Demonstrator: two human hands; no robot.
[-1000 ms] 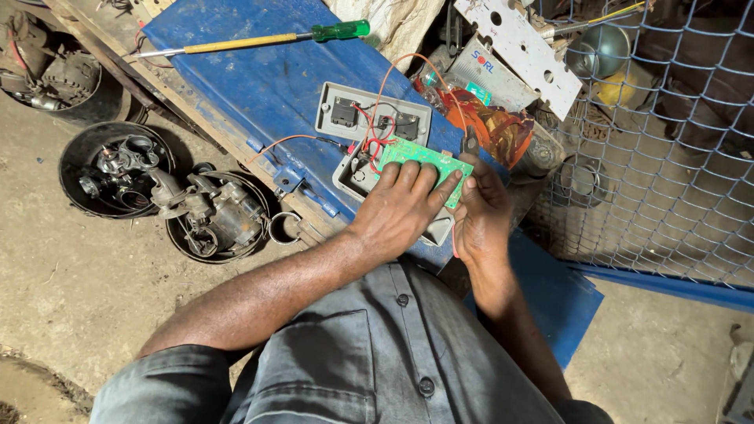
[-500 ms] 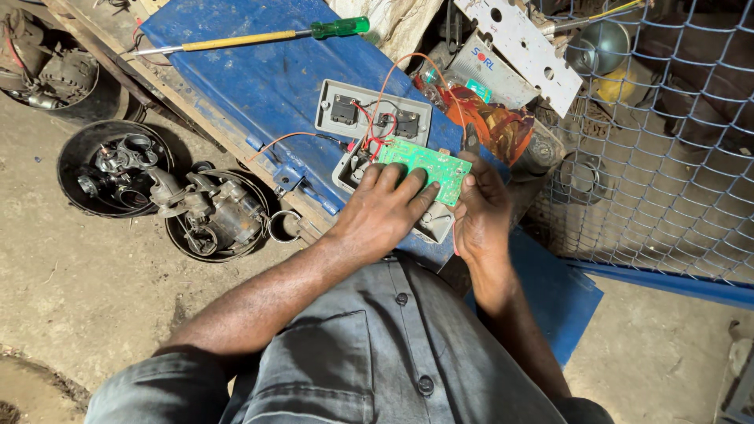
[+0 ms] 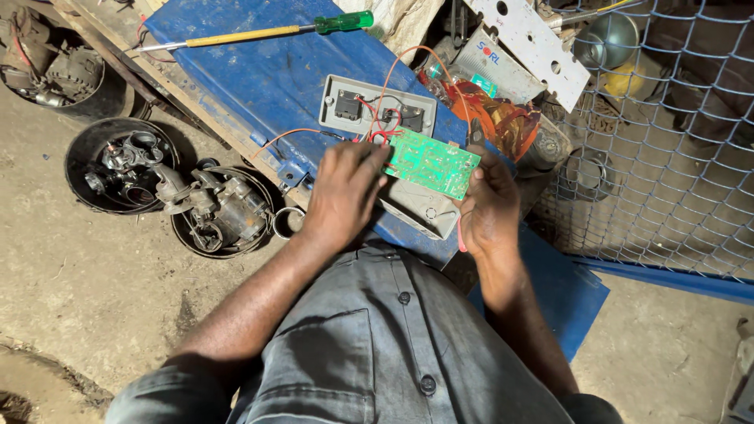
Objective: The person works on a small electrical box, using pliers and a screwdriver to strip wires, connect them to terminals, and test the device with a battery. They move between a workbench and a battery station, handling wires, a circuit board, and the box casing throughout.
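At the bottom of the frame a grey buttoned shirt [image 3: 393, 345] fills the foreground, and both bare forearms rise from it toward the centre. The left hand [image 3: 343, 192] lies palm down with its fingers curled onto the left end of a green circuit board [image 3: 431, 162], touching it from above. The right hand [image 3: 491, 206], just right of centre, cups the board's right end from below, thumb along its edge, so the board is held between the two hands, tilted slightly. Directly under the board sits a pale grey plastic casing [image 3: 420, 210], resting on the edge of a blue metal sheet [image 3: 259, 74]. Red wires [image 3: 377, 129] run from the board up to a grey switch plate [image 3: 377, 107] lying flat on the blue sheet just above the hands. Left of the hands, on the dirt floor, stand two round black bowls [image 3: 118, 161] filled with metal engine parts, and a third shows at the upper left edge. At the upper right, a chain-link fence [image 3: 667, 157] covers a pile of scrap, with a white perforated bracket [image 3: 534, 43] lying beside it. Farthest off, at the top of the frame, a long screwdriver [image 3: 259, 33] with a yellow shaft and green handle lies across the blue sheet.
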